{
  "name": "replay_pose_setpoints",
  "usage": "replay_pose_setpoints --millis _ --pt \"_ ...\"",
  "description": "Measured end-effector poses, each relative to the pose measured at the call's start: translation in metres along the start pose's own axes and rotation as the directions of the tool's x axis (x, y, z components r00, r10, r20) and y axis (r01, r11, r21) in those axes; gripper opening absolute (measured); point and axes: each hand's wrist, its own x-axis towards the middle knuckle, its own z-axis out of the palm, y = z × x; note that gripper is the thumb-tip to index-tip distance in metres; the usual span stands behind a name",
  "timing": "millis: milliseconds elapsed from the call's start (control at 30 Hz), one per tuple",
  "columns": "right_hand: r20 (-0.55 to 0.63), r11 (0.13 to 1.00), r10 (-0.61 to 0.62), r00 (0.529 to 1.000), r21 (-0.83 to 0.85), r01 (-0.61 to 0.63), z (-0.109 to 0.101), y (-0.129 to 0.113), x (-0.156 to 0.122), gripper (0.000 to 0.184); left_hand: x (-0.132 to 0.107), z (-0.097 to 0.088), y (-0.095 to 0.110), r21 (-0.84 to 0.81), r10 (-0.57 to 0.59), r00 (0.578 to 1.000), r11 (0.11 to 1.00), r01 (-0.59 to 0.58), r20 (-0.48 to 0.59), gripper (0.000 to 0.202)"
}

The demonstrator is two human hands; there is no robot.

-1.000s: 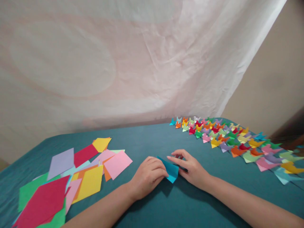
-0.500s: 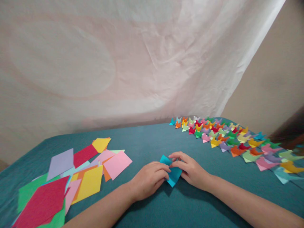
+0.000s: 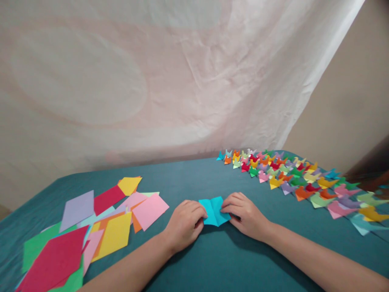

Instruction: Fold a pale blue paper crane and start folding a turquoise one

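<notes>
Between my two hands is a small blue sheet of origami paper [image 3: 215,211], opened out with a crease down its middle. My left hand [image 3: 186,222] pinches its left edge, thumb below and fingers curled over. At the opposite edge my right hand [image 3: 244,214] grips the paper between thumb and fingertips. The paper is tilted slightly, with its near edge dipping at the crease. Parts of both side edges are hidden under my fingers.
Loose coloured paper squares, among them a red sheet [image 3: 56,257] and a yellow sheet [image 3: 114,235], overlap on the left of the teal-covered table [image 3: 182,178]. Rows of folded paper birds, such as an orange bird [image 3: 301,193], stand at the right. Behind hangs a pale cloth [image 3: 170,81].
The blue paper was turned cornerwise and partly covered by my fingers; now it is opened out and squared up. My left hand has moved left, away from my right.
</notes>
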Motion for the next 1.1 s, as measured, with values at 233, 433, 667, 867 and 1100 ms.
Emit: replay_pose_setpoints --millis 233,433,667,867,1100 --pt "0.035 0.999 0.030 0.999 0.015 -0.030 -0.0011 -0.0018 -0.0004 0.028 0.0004 -0.0011 -0.0001 0.008 -0.015 0.998 1.000 0.015 0.064 0.019" --pt "0.072 0.996 0.038 0.997 0.075 -0.044 -0.0062 -0.0054 0.0006 0.023 0.0021 -0.0029 0.0023 -0.060 -0.067 0.997 0.996 0.069 0.037 0.015" --pt "0.119 0.983 0.115 0.986 0.129 -0.130 -0.0104 -0.0071 0.0020 0.006 0.0055 -0.0051 0.0026 -0.121 -0.181 0.983 0.975 0.185 0.038 0.026" --pt "0.115 0.952 0.221 0.969 0.193 -0.240 -0.0080 -0.0058 0.0019 0.026 0.0054 -0.0043 0.0045 -0.139 -0.208 0.978 0.968 0.210 0.030 0.025" --pt "0.047 0.917 0.300 0.953 0.260 -0.302 -0.0023 -0.0032 0.0038 0.024 0.0028 0.0002 0.0006 -0.149 -0.280 0.960 0.950 0.274 -0.021 0.024"
